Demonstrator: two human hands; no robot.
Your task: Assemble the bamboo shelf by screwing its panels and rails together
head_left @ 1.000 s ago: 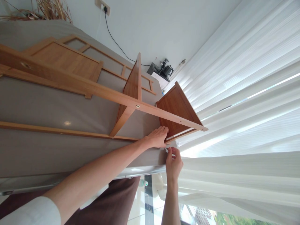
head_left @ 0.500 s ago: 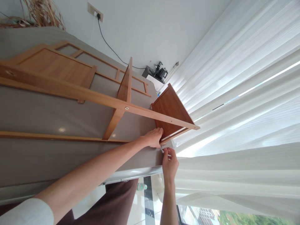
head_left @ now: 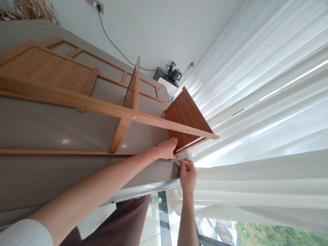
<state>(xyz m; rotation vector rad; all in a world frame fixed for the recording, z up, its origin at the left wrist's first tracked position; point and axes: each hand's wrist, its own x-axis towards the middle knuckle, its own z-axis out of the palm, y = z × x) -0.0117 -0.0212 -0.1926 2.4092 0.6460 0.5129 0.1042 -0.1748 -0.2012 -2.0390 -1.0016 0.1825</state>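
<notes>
Right hand (head_left: 188, 172) in a pinch on thin tool (head_left: 176, 159), left hand (head_left: 166, 149) around panel edge (head_left: 191, 146)

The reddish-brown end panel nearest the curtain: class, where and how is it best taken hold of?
I'd take the panel by its long upper edge, coming from above and pinching both faces. It looks like a thin board standing on edge, and that edge shows beyond the long raised rail. The left hand is at its near lower corner.
</notes>
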